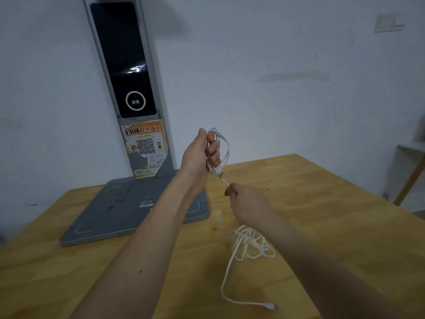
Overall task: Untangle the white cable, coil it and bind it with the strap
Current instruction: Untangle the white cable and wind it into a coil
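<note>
Both your forearms show bare from the lower edge of the view to the wrists, with no sleeve on either. Your left hand [202, 153] and right hand [247, 203] wear no glove, ring or watch. A small dark mole marks your left forearm.

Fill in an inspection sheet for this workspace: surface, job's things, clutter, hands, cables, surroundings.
Surface: wooden table, a few dark specks.
Job's things: white cable, partly coiled in the raised left hand, the rest tangled on the table, one plug lying near the front edge; strap not made out.
Clutter: grey scanner stand with a torn orange QR label, at the table's back left.
Hands: left hand grips the coils; right hand pinches a strand below them.
Cables: only the white one.
Surroundings: white wall, switch plate upper right.
</note>
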